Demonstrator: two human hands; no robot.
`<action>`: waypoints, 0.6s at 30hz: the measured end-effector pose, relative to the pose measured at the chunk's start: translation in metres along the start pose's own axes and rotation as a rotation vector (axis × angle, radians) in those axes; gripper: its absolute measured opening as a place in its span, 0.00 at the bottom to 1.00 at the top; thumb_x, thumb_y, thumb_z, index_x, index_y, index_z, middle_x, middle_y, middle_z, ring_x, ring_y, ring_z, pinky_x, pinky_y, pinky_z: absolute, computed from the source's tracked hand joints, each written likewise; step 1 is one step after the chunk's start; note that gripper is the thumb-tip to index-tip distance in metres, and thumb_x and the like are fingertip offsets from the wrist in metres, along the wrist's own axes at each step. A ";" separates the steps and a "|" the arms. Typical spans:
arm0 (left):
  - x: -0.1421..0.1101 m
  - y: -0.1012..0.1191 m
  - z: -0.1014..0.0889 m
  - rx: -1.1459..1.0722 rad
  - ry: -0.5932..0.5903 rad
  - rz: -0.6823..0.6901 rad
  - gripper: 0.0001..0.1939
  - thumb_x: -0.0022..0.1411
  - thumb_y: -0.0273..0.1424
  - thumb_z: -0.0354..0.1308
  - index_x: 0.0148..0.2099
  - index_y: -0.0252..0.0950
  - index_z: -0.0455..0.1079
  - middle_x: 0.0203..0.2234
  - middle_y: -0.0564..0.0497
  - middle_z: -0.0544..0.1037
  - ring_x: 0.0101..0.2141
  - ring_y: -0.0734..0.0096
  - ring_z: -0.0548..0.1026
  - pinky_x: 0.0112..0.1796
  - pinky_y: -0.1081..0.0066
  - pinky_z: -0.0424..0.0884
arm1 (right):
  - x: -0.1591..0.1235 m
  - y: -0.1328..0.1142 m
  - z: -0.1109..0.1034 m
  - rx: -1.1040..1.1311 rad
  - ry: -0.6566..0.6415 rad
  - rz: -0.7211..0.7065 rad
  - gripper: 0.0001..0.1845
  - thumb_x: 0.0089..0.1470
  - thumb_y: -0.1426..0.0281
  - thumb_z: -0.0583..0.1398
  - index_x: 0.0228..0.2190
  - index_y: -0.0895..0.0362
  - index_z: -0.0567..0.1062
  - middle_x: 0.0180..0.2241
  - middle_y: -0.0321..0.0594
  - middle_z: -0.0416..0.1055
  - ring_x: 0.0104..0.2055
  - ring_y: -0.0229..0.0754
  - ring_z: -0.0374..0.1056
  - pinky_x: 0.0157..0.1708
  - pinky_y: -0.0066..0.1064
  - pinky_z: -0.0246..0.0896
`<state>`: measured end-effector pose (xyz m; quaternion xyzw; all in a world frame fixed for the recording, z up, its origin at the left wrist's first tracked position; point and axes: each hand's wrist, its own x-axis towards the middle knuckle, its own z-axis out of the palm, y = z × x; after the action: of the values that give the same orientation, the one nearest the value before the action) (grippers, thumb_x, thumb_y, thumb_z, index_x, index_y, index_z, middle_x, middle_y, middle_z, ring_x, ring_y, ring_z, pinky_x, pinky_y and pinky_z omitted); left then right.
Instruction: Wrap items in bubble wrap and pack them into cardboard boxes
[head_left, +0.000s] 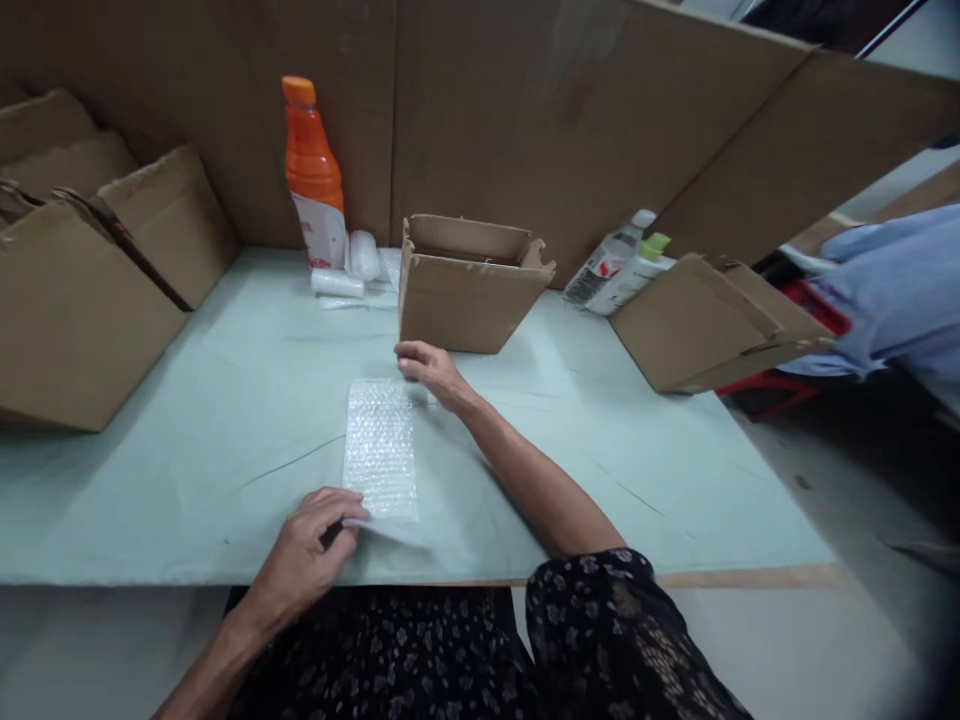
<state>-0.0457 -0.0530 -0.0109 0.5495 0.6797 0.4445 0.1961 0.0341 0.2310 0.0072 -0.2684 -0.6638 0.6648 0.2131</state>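
A flat piece of clear bubble wrap (380,445) lies on the pale green tabletop in front of me. My left hand (315,540) is at its lower left corner, thumb and fingers pinching the edge of a thin whitish sheet or flap that is blurred. Just beyond the far right corner of the wrap, my right hand (433,370) reaches out with its fingers extended, close to the base of an open cardboard box (469,300). Nothing shows in the right hand. The inside of the box is mostly hidden.
Behind the table rises a cardboard wall (510,120). Larger cardboard boxes (82,310) stand at left. An orange bottle (311,165) is beside bubble wrap rolls (337,283). At right are a clear bottle (609,262), a white bottle (628,278) and another cardboard box (697,320). A person's blue clothing (892,290) shows beyond.
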 end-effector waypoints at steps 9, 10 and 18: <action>0.051 -0.004 -0.012 0.192 0.133 -0.339 0.19 0.57 0.43 0.53 0.43 0.37 0.77 0.26 0.53 0.79 0.26 0.69 0.73 0.31 0.69 0.68 | -0.126 -0.005 -0.017 -0.306 -0.036 -0.144 0.13 0.59 0.65 0.62 0.45 0.55 0.78 0.45 0.43 0.78 0.46 0.43 0.74 0.46 0.39 0.70; 0.055 -0.008 -0.010 0.223 0.133 -0.350 0.21 0.56 0.43 0.53 0.46 0.37 0.76 0.27 0.53 0.79 0.26 0.68 0.73 0.31 0.68 0.68 | -0.133 -0.005 -0.013 -0.366 -0.021 -0.202 0.13 0.60 0.66 0.62 0.45 0.54 0.78 0.46 0.43 0.78 0.47 0.43 0.74 0.47 0.39 0.70; 0.061 -0.020 0.002 0.272 0.109 -0.249 0.27 0.62 0.39 0.54 0.61 0.35 0.68 0.30 0.52 0.79 0.29 0.66 0.76 0.37 0.65 0.72 | -0.130 0.006 0.031 -1.012 -0.378 -0.456 0.28 0.58 0.66 0.66 0.58 0.58 0.70 0.61 0.55 0.68 0.61 0.55 0.63 0.57 0.51 0.61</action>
<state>-0.0753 0.0039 -0.0146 0.4577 0.8058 0.3501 0.1362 0.1145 0.1238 0.0101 -0.0641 -0.9662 0.2386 0.0740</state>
